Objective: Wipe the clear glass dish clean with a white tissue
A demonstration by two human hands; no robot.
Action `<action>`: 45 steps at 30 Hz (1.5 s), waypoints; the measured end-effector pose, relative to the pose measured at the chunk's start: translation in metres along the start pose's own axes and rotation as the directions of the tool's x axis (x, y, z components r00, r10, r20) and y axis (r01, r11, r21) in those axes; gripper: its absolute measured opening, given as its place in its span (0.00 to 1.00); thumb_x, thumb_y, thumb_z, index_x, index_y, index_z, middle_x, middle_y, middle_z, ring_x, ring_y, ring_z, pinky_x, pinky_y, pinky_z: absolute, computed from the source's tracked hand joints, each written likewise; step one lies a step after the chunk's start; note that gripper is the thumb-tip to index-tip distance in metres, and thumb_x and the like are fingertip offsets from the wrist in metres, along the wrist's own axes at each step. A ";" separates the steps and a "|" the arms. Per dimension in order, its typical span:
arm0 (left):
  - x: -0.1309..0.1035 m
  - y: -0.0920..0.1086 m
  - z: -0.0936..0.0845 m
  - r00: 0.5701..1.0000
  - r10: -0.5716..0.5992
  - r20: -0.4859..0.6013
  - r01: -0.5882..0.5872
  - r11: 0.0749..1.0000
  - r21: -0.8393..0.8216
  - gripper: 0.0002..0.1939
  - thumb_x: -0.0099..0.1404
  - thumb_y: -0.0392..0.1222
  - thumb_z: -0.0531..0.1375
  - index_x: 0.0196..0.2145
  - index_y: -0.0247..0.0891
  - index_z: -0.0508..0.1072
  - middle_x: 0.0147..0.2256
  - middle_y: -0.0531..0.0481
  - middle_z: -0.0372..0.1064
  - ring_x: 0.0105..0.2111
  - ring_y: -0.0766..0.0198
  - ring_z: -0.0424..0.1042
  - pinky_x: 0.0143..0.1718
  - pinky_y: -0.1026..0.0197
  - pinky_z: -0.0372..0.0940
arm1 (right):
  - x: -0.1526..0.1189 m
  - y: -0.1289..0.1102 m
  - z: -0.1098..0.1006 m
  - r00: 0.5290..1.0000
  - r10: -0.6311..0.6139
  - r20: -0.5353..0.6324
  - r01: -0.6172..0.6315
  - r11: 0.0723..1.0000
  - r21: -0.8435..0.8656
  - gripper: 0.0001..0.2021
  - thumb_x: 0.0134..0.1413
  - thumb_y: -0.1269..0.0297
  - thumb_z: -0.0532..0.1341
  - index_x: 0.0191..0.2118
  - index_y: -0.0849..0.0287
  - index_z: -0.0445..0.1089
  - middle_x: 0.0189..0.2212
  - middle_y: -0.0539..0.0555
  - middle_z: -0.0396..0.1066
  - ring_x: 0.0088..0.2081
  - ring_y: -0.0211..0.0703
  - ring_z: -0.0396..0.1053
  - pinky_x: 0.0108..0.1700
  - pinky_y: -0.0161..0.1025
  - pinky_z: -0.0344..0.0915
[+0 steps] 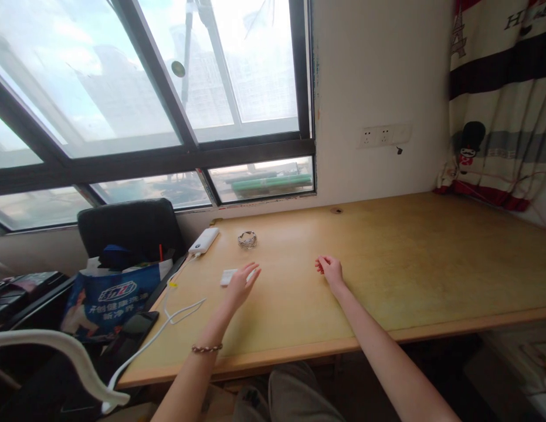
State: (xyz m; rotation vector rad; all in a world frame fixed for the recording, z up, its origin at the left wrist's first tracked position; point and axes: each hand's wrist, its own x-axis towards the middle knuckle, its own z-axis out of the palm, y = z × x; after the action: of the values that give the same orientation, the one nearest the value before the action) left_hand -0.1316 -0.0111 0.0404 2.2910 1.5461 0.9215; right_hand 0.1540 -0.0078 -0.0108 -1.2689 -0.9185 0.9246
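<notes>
My left hand (243, 283) hovers over or rests at a small white flat item (227, 277) on the wooden desk (400, 258); its fingers are stretched out and apart, and they partly cover the item. To the right, my right hand (331, 271) is above the desk with its fingers curled inward. Something reddish shows at its fingertips, too small to tell whether it is a held thing or the fingers themselves. Beyond my left hand stands a silvery, openwork ring-shaped object (247, 240), touched by neither hand.
A white power bank (204, 241) with a white cable (176, 316) lies along the desk's left edge. Left of the desk are a black chair (129, 225) and a blue bag (108, 305). A window, a wall socket (384, 136) and a curtain (501, 111) are behind.
</notes>
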 end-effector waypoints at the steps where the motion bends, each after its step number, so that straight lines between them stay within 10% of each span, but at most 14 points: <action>1: 0.008 0.014 0.007 1.000 -0.017 -0.016 0.015 0.993 -0.119 0.18 0.58 0.50 0.49 0.39 0.39 0.70 0.42 0.45 0.67 0.43 0.58 0.64 0.45 0.56 0.58 | -0.001 -0.002 0.001 1.000 -0.005 0.013 0.005 1.000 -0.009 0.18 0.41 0.51 0.55 0.21 0.63 0.66 0.15 0.52 0.66 0.16 0.34 0.61 0.17 0.30 0.56; 7: 0.051 0.096 0.081 0.984 -0.162 0.073 0.164 0.674 -0.721 0.19 0.55 0.52 0.51 0.29 0.32 0.68 0.22 0.47 0.67 0.21 0.66 0.67 0.22 0.66 0.60 | -0.007 -0.005 0.005 0.997 -0.071 0.037 0.077 0.981 -0.179 0.26 0.46 0.43 0.46 0.12 0.59 0.59 0.06 0.47 0.54 0.11 0.33 0.53 0.16 0.31 0.52; 11: 0.055 0.122 0.137 0.936 -0.301 0.185 0.313 0.465 -0.828 0.19 0.53 0.54 0.52 0.21 0.34 0.63 0.13 0.56 0.55 0.13 0.73 0.56 0.15 0.69 0.53 | -0.009 -0.005 0.004 0.978 -0.182 0.102 0.203 0.940 -0.273 0.28 0.48 0.43 0.43 0.10 0.59 0.59 0.07 0.48 0.56 0.13 0.34 0.56 0.20 0.32 0.52; 14: 0.047 0.124 0.156 0.936 -0.299 0.187 0.317 0.484 -0.815 0.19 0.53 0.54 0.52 0.16 0.36 0.58 0.12 0.57 0.51 0.13 0.74 0.52 0.14 0.69 0.48 | -0.011 -0.005 0.004 0.947 -0.274 0.170 0.318 0.879 -0.354 0.28 0.49 0.45 0.43 0.12 0.59 0.61 0.10 0.49 0.59 0.16 0.35 0.58 0.21 0.32 0.51; 24: 0.040 0.113 0.143 0.966 -0.251 -0.062 0.172 0.803 -0.571 0.23 0.58 0.55 0.45 0.14 0.36 0.62 0.14 0.51 0.58 0.16 0.69 0.55 0.19 0.65 0.46 | -0.011 0.000 0.023 0.943 -0.312 0.118 0.331 0.834 -0.442 0.27 0.51 0.48 0.43 0.15 0.59 0.66 0.12 0.53 0.65 0.17 0.38 0.60 0.22 0.33 0.50; 45: 0.034 0.111 0.145 0.976 -0.196 -0.091 0.131 0.870 -0.476 0.21 0.62 0.49 0.42 0.20 0.36 0.63 0.19 0.50 0.62 0.20 0.68 0.59 0.22 0.66 0.49 | -0.014 0.003 0.020 0.932 -0.312 0.186 0.363 0.790 -0.494 0.24 0.54 0.54 0.42 0.22 0.59 0.68 0.18 0.54 0.68 0.21 0.39 0.62 0.25 0.33 0.51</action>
State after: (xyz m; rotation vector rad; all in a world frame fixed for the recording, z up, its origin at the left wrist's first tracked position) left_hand 0.0488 -0.0050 -0.0030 1.7619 1.3531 1.2645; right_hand 0.1304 -0.0130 -0.0129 -1.4522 -1.4908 0.4570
